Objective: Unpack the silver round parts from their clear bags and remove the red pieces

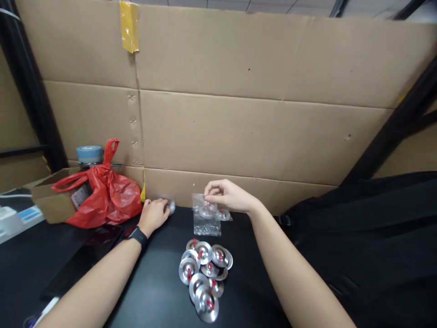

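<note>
My right hand pinches the top of a clear plastic bag near the cardboard wall; something shiny shows inside it. Another small clear bag with a metal piece lies just right of it. My left hand, with a dark watch on the wrist, rests with fingers bent over a clear-wrapped item by the wall; whether it grips this is unclear. Nearer to me, several round silver metal discs with red marks lie heaped and overlapping on the black table.
At the left, a knotted red plastic bag stands against a cardboard box, with a blue-lidded container behind. A flat dark device lies beside my left forearm. Black fabric fills the right side. A cardboard wall rises behind.
</note>
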Motion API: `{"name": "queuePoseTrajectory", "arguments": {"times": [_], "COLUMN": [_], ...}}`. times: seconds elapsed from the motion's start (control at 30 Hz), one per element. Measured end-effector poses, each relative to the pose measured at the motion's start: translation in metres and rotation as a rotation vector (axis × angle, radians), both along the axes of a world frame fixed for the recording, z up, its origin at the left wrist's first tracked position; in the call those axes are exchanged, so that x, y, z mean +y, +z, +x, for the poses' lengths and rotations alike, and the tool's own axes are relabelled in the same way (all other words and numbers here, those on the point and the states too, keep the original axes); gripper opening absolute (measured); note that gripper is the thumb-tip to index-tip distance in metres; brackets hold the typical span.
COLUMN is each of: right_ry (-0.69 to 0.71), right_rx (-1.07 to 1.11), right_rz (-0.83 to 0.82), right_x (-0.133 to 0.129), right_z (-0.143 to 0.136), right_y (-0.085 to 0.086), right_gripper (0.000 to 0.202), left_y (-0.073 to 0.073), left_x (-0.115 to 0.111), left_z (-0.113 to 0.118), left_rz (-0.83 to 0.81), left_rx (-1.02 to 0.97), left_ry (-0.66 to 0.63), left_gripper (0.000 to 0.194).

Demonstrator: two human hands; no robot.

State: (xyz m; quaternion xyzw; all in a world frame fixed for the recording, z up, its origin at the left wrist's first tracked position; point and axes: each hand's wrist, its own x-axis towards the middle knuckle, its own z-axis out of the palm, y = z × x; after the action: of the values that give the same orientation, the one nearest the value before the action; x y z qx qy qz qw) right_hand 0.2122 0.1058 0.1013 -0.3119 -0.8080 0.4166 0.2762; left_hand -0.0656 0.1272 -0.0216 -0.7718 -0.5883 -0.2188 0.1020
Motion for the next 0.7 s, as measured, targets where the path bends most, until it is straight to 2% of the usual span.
{"name": "queuePoseTrajectory", "arguments": {"times": [0.3, 0.37, 0.47, 0.53, 0.6, 0.63, 0.7], "right_ry": [-0.108, -0.113, -0.138, -0.148, -0.121, -0.094, -0.044], "right_rx": [-0.019, 0.007, 0.037, 0.065, 0.111, 0.137, 0.188], "right_rz": [0.137, 0.144, 0.150, 0.136, 0.089, 0.058, -0.009], "right_x": [0.007, 0.008, 0.009, 0.009, 0.010, 0.010, 0.010], "right_z": [-0.008, -0.012, -0.022, -0.029, -0.036, -0.038, -0.041], "right_y": [-0.011, -0.015, -0.021, -0.025, -0.029, -0.031, -0.033], "right_gripper": [0.027, 0.027, 0.026, 0.026, 0.028, 0.030, 0.035], "left_y": [0.007, 0.015, 0.035, 0.046, 0.050, 0.050, 0.044], "left_x": [-0.015, -0.024, -0.052, -0.074, -0.091, -0.096, -0.099], "left_z": [-0.003, -0.003, 0.006, 0.018, 0.031, 0.037, 0.045], "left_rz": [0.072, 0.086, 0.175, 0.230, 0.277, 0.311, 0.400], "left_rx": [-0.101, -0.152, -0.190, -0.141, -0.020, 0.046, 0.116], "left_ry": [-0.034, -0.090, -0.241, -0.383, -0.494, -0.510, -0.459], "left_gripper": [0.019, 0.017, 0.025, 0.040, 0.051, 0.047, 0.036]}}
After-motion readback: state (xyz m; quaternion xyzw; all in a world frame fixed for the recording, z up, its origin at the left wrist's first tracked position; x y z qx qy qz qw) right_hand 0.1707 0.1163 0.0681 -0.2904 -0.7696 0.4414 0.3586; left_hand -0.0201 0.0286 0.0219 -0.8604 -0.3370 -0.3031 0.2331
